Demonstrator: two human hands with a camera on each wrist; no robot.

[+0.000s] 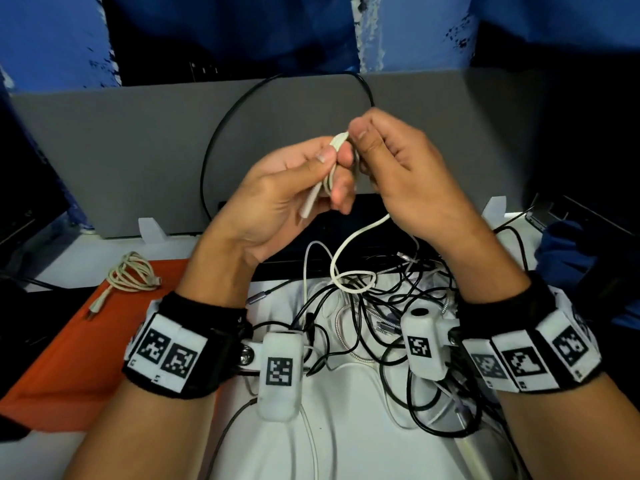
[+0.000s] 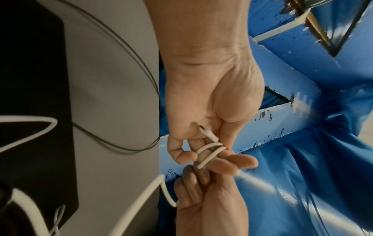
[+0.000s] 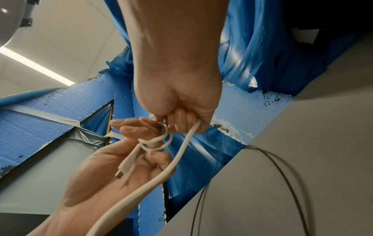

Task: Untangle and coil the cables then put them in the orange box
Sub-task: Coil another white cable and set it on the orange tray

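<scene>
Both hands are raised above the table with a white cable (image 1: 349, 247) between them. My left hand (image 1: 332, 168) has a couple of turns of it wound round its fingers (image 2: 212, 148) and pins them with the thumb. The cable's plug end (image 3: 125, 166) hangs over the left palm. My right hand (image 1: 360, 133) pinches the cable just above the left fingers, and its curled fingers (image 3: 181, 118) grip the free length. That length drops into a tangle of black and white cables (image 1: 398, 306) on the table. The orange box (image 1: 69, 358) lies at the left and holds a coiled beige cable (image 1: 131, 275).
A grey partition (image 1: 121, 150) stands behind the hands, with a thin black cable (image 1: 214, 150) looping up across it. A black device (image 1: 294, 244) lies at its foot. Blue cloth (image 1: 568, 251) and dark items sit at the right edge.
</scene>
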